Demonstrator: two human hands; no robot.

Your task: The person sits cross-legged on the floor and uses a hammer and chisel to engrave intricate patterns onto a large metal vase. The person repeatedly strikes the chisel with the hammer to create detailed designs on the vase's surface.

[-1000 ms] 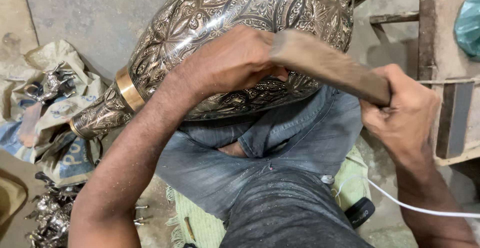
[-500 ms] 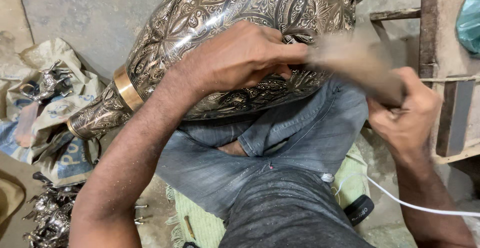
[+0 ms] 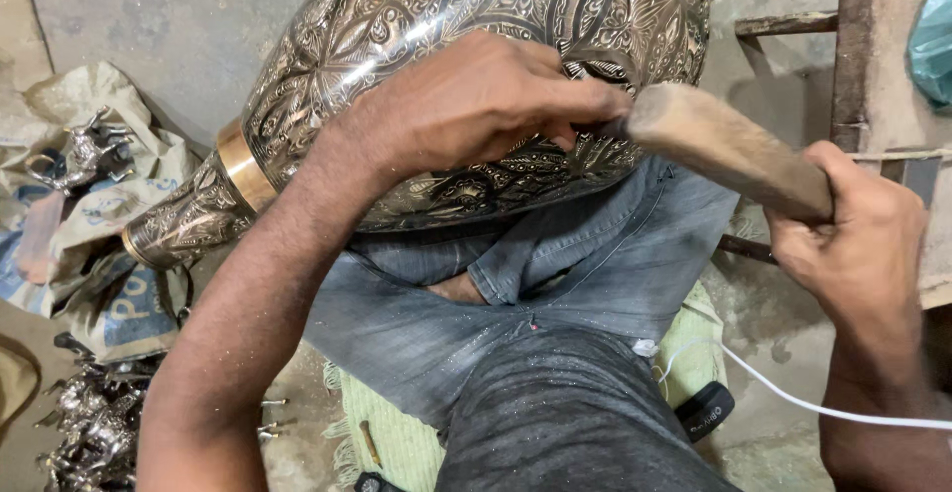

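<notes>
While L hand presses engraved vase, R hand grips mallet, prob. touching vase edge.

— How many vases were there?
— One engraved metal vase, at twelve o'clock.
— And mallets?
— One wooden mallet, at two o'clock.
— Hands?
— Two: a left hand and a right hand.
— Anything else?
— One white cable at four o'clock, and one printed sack at nine o'clock.
</notes>
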